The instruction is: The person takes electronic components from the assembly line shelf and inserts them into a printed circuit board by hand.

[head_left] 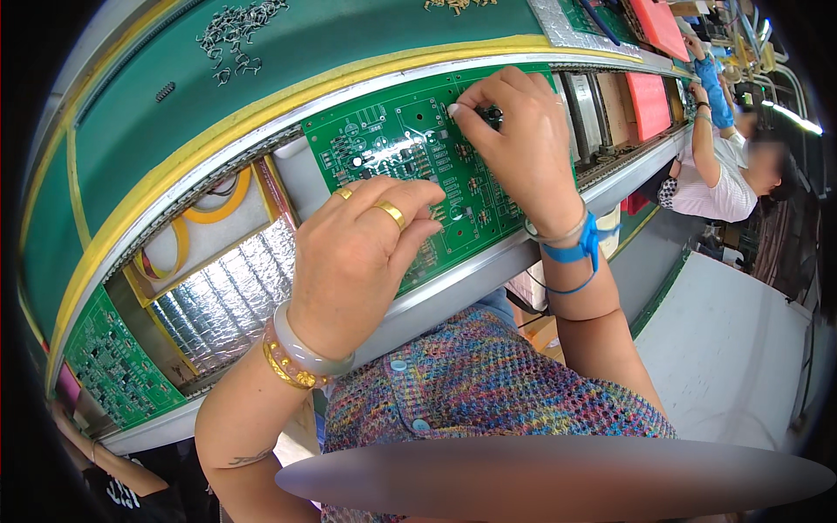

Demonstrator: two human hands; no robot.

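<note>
A green circuit board (349, 131) lies across the conveyor rails in front of me, with several small parts standing on it. My left hand (362, 248), with two gold rings, is over the board's near-left part, thumb and forefinger pinched close to its surface. Whatever sits in that pinch is too small to name. Over the far-right part, my right hand (527, 131) has its thumb and fingers bent together at the board. A dark rounded part (492, 113) shows under its fingers; whether it is held or stands on the board, I cannot tell.
Beyond the rail, a green work surface holds a pile of small metal parts (231, 39) and some brass-coloured pieces (458, 5). Another populated board (122, 362) lies on the rails at left. Red-pink panels (648, 105) stand at right, near a co-worker (719, 179).
</note>
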